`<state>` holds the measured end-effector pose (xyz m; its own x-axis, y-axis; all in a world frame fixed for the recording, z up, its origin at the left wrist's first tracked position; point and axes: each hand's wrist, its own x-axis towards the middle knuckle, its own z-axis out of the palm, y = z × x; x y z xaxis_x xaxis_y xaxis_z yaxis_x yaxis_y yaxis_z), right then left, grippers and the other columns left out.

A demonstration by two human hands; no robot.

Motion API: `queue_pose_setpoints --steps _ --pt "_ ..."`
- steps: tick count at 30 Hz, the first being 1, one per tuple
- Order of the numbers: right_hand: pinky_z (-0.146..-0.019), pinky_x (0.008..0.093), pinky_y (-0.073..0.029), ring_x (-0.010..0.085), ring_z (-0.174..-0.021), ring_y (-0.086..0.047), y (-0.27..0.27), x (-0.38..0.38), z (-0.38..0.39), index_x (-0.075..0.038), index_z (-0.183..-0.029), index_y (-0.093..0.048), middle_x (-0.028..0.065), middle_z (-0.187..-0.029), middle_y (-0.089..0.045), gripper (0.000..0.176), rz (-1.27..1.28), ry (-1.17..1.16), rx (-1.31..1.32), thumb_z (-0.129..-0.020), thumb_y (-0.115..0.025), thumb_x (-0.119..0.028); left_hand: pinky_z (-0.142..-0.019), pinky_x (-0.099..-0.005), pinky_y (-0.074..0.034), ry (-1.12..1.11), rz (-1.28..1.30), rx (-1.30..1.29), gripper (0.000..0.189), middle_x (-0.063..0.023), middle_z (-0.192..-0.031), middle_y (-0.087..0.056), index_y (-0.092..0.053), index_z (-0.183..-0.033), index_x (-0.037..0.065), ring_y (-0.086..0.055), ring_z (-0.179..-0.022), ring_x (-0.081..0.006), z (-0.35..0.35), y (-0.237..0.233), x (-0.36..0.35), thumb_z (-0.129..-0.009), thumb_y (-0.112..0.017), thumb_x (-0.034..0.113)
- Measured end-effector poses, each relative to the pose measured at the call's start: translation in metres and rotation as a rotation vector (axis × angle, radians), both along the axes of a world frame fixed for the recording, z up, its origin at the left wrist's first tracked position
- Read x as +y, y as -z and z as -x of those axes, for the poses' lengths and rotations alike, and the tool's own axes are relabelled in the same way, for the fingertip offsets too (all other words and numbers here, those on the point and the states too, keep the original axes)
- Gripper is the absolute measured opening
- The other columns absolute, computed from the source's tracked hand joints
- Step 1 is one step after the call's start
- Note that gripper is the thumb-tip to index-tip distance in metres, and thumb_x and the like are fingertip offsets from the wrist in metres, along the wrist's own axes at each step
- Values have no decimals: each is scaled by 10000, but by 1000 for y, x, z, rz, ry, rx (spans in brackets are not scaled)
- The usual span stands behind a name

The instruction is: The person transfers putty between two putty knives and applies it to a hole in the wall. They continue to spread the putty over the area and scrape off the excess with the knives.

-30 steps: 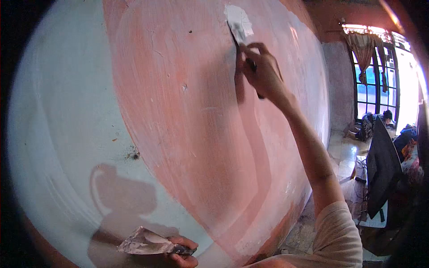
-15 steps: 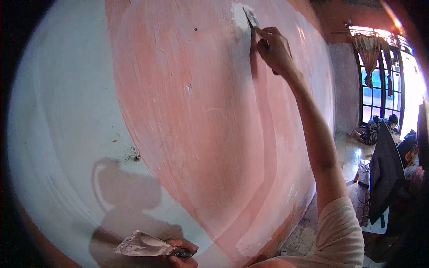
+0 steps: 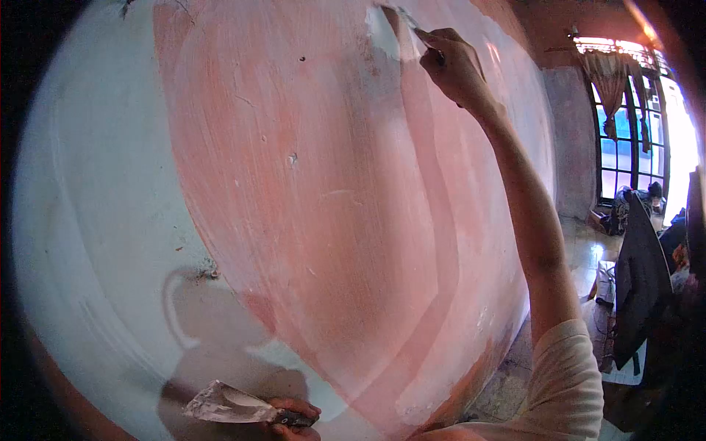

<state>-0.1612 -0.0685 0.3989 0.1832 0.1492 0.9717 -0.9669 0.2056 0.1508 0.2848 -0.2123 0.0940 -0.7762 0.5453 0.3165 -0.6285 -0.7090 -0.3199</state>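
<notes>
High on the pink-and-white wall (image 3: pixel 331 242), my right hand (image 3: pixel 456 70) is closed around a putty knife. That knife's blade (image 3: pixel 401 18) lies at a slant by a wet-looking white patch of filler (image 3: pixel 382 38); the fingers partly hide its handle. Low in the view, my left hand (image 3: pixel 294 419) grips the dark handle of a second, wider putty knife (image 3: pixel 232 404). Its blade points left and carries a smear of pale filler. Part of the left hand falls below the frame's edge.
A dark flat panel like a screen (image 3: pixel 641 283) stands at the right, near the wall. Behind it are a barred window (image 3: pixel 625 147) with a curtain (image 3: pixel 607 92) and a pile of items (image 3: pixel 625 213) on the tiled floor. The wall has small holes and a rough spot (image 3: pixel 209 273).
My right hand has moved slightly up, and its blade has tilted flatter across the top of the white patch. The view has shifted a little. My left hand keeps its grip.
</notes>
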Motion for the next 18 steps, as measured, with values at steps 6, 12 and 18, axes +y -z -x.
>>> queue_pose_setpoints --steps 6,12,18 --pt "-618 313 -520 171 -688 -621 49 -15 -19 -36 -1239 -586 141 -1099 -582 431 -96 -106 -8 -814 -584 36 -586 -339 -482 447 -226 127 217 -170 -900 -601 -584 -872 -10 -553 -616 -180 15 21 -2 -918 -573 201" --pt "-594 272 -503 126 -670 -587 121 6 -49 -53 -1252 -587 134 -1092 -575 475 -141 -191 -78 -797 -575 81 -498 -282 -421 868 168 152 386 -134 -839 -600 -581 -817 9 -513 -553 -169 48 13 -56 -954 -470 353" --pt "-667 310 -514 207 -713 -626 41 9 -14 -62 -1246 -589 162 -1120 -590 424 27 1 33 -826 -569 -8 -488 -235 -360 814 435 252 498 -97 -754 -570 -559 -754 63 -470 -555 -151 51 3 -53 -943 -426 505"
